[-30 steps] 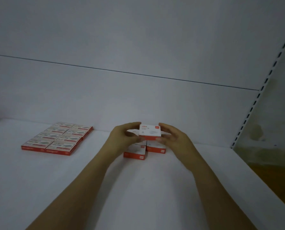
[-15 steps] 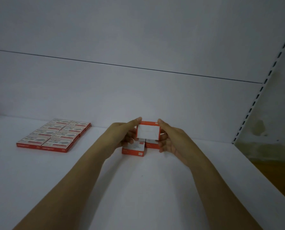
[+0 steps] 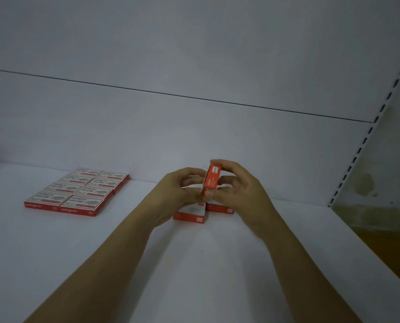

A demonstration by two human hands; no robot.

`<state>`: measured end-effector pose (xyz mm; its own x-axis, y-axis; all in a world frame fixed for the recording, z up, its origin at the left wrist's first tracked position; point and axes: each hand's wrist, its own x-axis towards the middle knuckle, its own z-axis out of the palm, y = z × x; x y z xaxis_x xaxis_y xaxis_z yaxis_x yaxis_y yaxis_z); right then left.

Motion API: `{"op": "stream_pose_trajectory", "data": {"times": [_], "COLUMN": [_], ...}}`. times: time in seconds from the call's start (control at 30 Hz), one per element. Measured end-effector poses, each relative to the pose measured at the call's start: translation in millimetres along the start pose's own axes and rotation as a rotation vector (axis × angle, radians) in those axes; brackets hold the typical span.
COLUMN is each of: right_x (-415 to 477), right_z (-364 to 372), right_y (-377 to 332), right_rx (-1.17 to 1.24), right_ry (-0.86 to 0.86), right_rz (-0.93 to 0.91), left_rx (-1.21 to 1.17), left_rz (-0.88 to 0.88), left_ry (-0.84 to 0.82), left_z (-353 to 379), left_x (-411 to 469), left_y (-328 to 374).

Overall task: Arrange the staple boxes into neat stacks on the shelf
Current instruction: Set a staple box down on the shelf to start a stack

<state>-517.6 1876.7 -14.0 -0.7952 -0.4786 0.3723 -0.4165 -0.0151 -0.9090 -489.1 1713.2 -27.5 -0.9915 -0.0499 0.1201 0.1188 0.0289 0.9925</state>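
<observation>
A small red and white staple box (image 3: 212, 180) stands on end in the air above the white shelf (image 3: 129, 257), its narrow red side toward me. My right hand (image 3: 238, 194) grips it from the right, fingers curled over its top. My left hand (image 3: 180, 194) holds it from the left, thumb at its lower edge. Below my hands two more staple boxes (image 3: 191, 214) lie flat on the shelf, side by side, the right box (image 3: 220, 209) partly hidden by my fingers.
A flat block of several red staple boxes (image 3: 77, 192) lies in two rows at the back left of the shelf. The shelf's back panel rises behind. A slotted upright (image 3: 367, 136) marks the shelf's right end, with brown floor (image 3: 385, 236) beyond it.
The held box was flat, then tipped to show its white face, and now it is turned on edge showing its narrow red side. Both hands stayed above the two lying boxes.
</observation>
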Motion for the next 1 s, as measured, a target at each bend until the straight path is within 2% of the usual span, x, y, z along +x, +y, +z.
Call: {"op": "stream_pose_trajectory", "data": {"times": [0.13,0.27,0.47,0.63,0.8,0.93,1.0], "right_x": [0.7,1.7,4.5,4.4,7.6,6.6,3.7], "right_z": [0.4,-16.9,-13.7,-10.6,-9.5,-6.8,-3.1], "right_y": [1.7,5.0,18.3,24.0,23.5,18.5,16.1], "right_rx": [-0.049,-0.132,-0.072,-0.076,-0.106,-0.261,-0.327], "right_ry": [0.034,0.076,-0.036,-0.080,0.061,0.206,0.235], "right_rz": [-0.012,0.106,0.258,0.272,0.167,-0.017,-0.084], "left_rx": [0.035,0.051,0.182,0.310,0.417,0.713,0.785], "left_rz": [0.007,0.079,0.284,0.334,0.401,0.478,0.541], "left_ry": [0.022,0.110,0.059,0.042,0.121,0.247,0.290], "left_z": [0.7,-3.8,5.6,11.3,9.8,13.0,13.2], "left_x": [0.7,-0.6,-12.2,-13.5,-9.7,-7.6,-7.0], "left_y": [-0.8,5.6,17.7,15.4,10.4,0.3,-4.9]}}
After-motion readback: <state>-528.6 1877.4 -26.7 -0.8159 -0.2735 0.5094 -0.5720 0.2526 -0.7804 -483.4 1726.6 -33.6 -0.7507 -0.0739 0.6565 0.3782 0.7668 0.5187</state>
